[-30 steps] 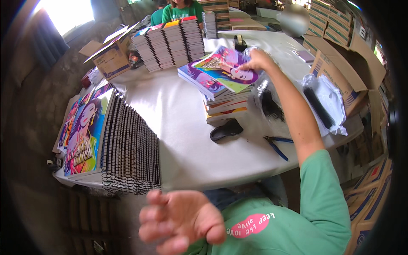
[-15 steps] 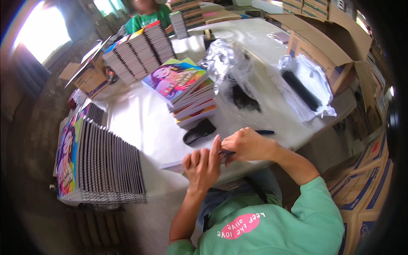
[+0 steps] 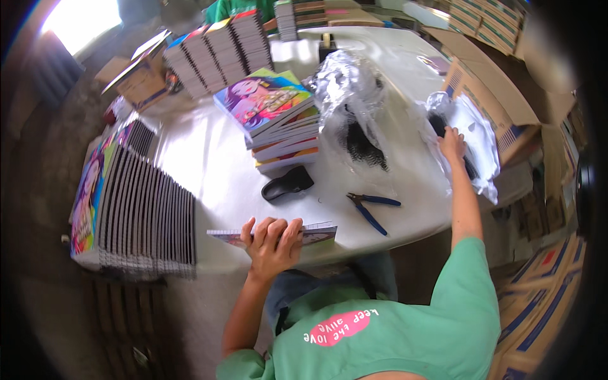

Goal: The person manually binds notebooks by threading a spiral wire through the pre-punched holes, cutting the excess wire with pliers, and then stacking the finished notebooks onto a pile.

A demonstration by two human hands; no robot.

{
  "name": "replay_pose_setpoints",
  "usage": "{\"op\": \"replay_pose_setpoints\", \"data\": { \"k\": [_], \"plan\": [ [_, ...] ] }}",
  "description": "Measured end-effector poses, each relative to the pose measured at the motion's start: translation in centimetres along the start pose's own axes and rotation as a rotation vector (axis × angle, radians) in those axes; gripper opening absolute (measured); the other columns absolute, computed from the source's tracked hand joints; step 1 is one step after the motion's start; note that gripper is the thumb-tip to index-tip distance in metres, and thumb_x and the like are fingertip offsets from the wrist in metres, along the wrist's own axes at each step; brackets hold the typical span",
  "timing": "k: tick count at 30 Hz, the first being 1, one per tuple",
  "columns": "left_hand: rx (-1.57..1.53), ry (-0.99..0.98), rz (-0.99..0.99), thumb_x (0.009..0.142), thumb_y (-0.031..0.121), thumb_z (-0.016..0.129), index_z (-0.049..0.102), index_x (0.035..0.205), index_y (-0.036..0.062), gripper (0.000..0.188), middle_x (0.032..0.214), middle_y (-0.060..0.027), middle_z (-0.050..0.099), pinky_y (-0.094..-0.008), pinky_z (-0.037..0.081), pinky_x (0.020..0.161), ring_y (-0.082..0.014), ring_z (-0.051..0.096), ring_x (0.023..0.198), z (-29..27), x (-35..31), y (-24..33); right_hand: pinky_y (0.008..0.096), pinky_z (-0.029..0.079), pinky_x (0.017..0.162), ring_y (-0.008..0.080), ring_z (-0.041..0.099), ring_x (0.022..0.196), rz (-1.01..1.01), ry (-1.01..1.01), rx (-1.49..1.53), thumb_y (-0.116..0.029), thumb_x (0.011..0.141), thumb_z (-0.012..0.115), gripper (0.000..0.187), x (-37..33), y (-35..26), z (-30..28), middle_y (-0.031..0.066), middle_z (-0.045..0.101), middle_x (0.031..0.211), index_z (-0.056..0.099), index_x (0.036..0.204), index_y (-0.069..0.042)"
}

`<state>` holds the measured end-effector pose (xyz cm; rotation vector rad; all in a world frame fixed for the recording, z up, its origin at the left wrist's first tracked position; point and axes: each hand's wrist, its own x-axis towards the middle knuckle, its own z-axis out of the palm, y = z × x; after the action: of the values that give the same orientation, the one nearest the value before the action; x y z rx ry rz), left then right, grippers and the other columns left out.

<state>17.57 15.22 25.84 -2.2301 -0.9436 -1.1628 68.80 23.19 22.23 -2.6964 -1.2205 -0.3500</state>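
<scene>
My left hand (image 3: 273,244) grips a thin book (image 3: 320,235) with a colourful cover. It is tipped up on its long edge near the table's front, loose page edges showing along the top. Far to the right, my right hand (image 3: 452,144) has its fingers bent onto a bundle of black spiral binding coils (image 3: 470,166) lying in white paper (image 3: 486,142). Whether it pinches one coil or several is hidden. Blue-handled wire cutters (image 3: 367,209) lie spread on the table between my hands. A black curved object (image 3: 288,183) rests beyond the book.
Stacked colourful books (image 3: 285,136) stand mid-table. A long row of spiral-bound books (image 3: 149,209) fills the left edge, with more stacks (image 3: 218,54) at the back. Clear plastic (image 3: 345,82) holds black coils. An open carton (image 3: 487,82) stands right; a person in green (image 3: 237,9) is across the table.
My right hand has left the book and reached right to the black coils. The wire cutters, mostly hidden before, now show fully. My left hand still holds the book, now tilted up.
</scene>
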Motion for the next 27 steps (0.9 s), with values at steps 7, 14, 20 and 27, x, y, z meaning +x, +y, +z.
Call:
{"op": "replay_pose_setpoints", "data": {
  "k": [7,14,20,27],
  "plan": [
    [-0.004,0.123,-0.301,0.058,0.054,0.075,0.048,0.094,0.0114,0.062,0.098,-0.012,0.046,-0.0621,-0.001,0.104,-0.0348,0.041,0.111,2.2,0.7,4.1,0.0482,0.049,0.077,0.0412,0.061,0.09,-0.19,0.052,-0.022,-0.01,0.086,0.051,0.024,3.9,2.4,-2.8,0.0226,0.064,0.095,0.061,0.108,-0.009],
    [0.041,0.122,-0.287,0.058,0.047,0.076,0.051,0.094,0.0133,0.056,0.096,-0.0106,0.044,-0.0622,0.008,0.101,-0.0362,0.039,0.109,2.6,1.0,4.8,0.0434,0.041,0.093,0.0378,0.05,0.107,-0.631,0.368,0.207,0.009,0.078,0.039,0.061,-1.2,-1.1,-13.4,0.0191,0.048,0.125,0.039,0.135,-0.013],
    [0.043,0.121,-0.3,0.059,0.044,0.078,0.056,0.097,0.0166,0.052,0.098,-0.0104,0.042,-0.0586,0.022,0.096,-0.036,0.038,0.108,2.5,0.5,4.4,0.0318,0.045,0.077,0.0229,0.056,0.088,-0.985,-0.294,0.911,-0.008,0.084,0.056,0.035,-18.7,-11.1,-19.4,0.0093,0.059,0.094,0.058,0.119,-0.011],
    [-0.01,0.123,-0.302,0.059,0.037,0.079,0.057,0.102,0.0175,0.052,0.098,-0.0098,0.041,-0.0535,0.028,0.093,-0.0342,0.037,0.107,2.3,1.1,4.7,0.0265,0.045,0.068,0.0149,0.056,0.081,-0.836,-0.342,1.194,0.0,0.081,0.063,0.02,-23.6,-15.0,-15.6,0.0055,0.057,0.083,0.068,0.099,-0.005]
  ]
}}
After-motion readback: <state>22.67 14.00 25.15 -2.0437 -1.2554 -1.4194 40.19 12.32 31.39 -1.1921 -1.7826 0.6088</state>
